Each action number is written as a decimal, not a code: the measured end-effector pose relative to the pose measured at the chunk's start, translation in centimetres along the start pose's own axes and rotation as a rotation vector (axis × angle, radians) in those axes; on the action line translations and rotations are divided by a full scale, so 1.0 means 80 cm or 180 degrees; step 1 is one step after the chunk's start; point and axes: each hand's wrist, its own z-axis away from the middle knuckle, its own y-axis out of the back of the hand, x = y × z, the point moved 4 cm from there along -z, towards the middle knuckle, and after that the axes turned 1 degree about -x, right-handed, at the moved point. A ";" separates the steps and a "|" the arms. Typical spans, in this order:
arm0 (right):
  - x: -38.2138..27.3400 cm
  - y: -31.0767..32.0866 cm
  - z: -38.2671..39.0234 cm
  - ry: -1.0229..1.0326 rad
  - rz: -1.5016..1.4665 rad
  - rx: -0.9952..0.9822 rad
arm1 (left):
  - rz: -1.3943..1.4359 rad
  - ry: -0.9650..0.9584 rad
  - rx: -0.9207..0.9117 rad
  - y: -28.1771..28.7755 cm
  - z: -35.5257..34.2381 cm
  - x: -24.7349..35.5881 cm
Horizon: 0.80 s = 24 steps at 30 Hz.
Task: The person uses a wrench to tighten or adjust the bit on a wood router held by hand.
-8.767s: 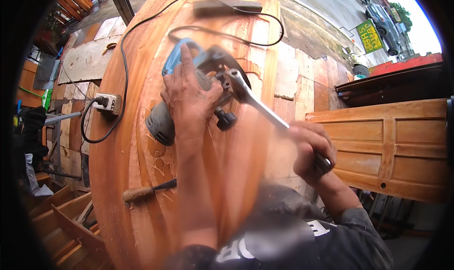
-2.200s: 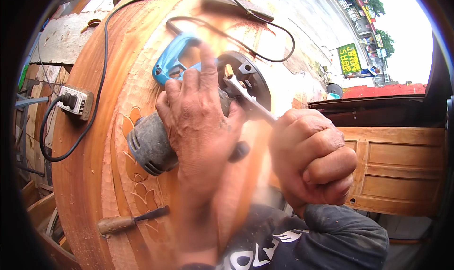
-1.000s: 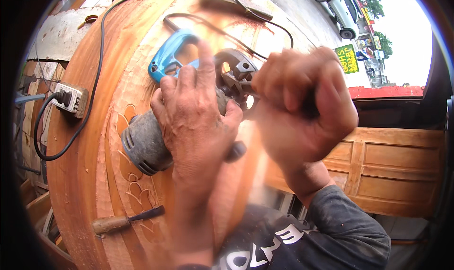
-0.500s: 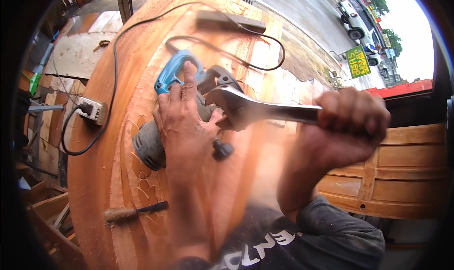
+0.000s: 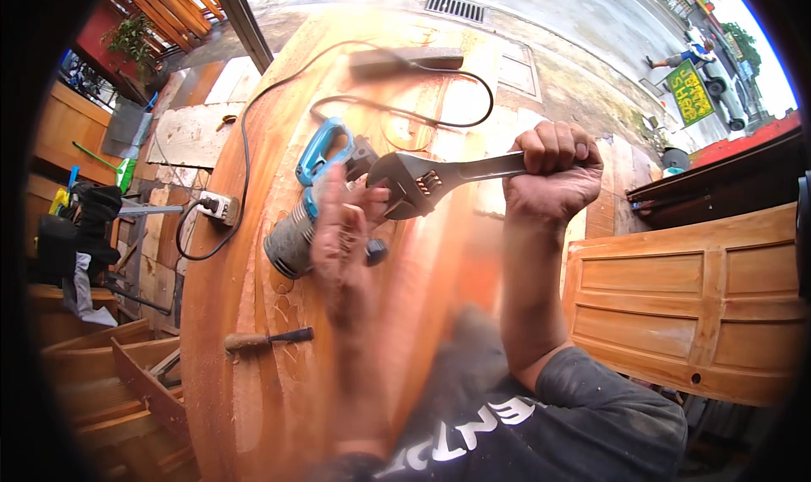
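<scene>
Steel wrench [image 5: 439,176] in raised right fist [image 5: 551,171]

One head-worn fisheye view looks steeply down from close above the hands [image 5: 456,203] onto a long wooden door panel [image 5: 245,397]. The panel runs from 6 toward 12 o'clock, with street pavement [image 5: 557,26] at 1 o'clock.

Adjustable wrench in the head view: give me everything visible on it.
The adjustable wrench looks like grey metal, with a broad dark head and a long straight handle. It lies roughly level above the wooden panel, head toward the person's left. The right hand is fisted round the handle's end. The head sits over the power tool, close by the blurred left hand; whether its jaws grip anything cannot be told.
</scene>
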 end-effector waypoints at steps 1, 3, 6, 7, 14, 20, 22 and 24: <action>0.008 0.000 0.006 -0.0127 -0.0174 0.0075 | 0.0324 0.0268 0.0231 -0.018 0.014 0.011; 0.004 0.010 0.017 -0.0262 0.0177 0.0226 | 0.0612 0.0256 0.0348 -0.053 0.019 0.009; -0.038 0.036 0.041 -0.0689 0.1013 0.0119 | 0.0752 0.0353 0.0438 -0.070 0.023 -0.019; -0.049 0.033 0.052 -0.0714 0.1876 0.0137 | 0.0647 0.0370 0.0494 -0.063 0.037 -0.016; -0.100 -0.044 0.090 -0.1047 0.7017 -0.3294 | 0.0215 0.0745 0.0143 -0.073 0.096 -0.044; -0.065 -0.017 0.119 -0.3388 0.6106 -0.1927 | -0.0195 0.0278 -0.0428 -0.079 0.083 -0.047; -0.054 -0.025 0.116 -0.3073 0.6428 -0.2110 | -0.0283 0.0118 -0.0041 -0.054 0.067 -0.035; -0.045 -0.030 0.098 -0.2576 0.6764 -0.2197 | -0.1532 -0.0659 0.0656 -0.003 0.024 -0.026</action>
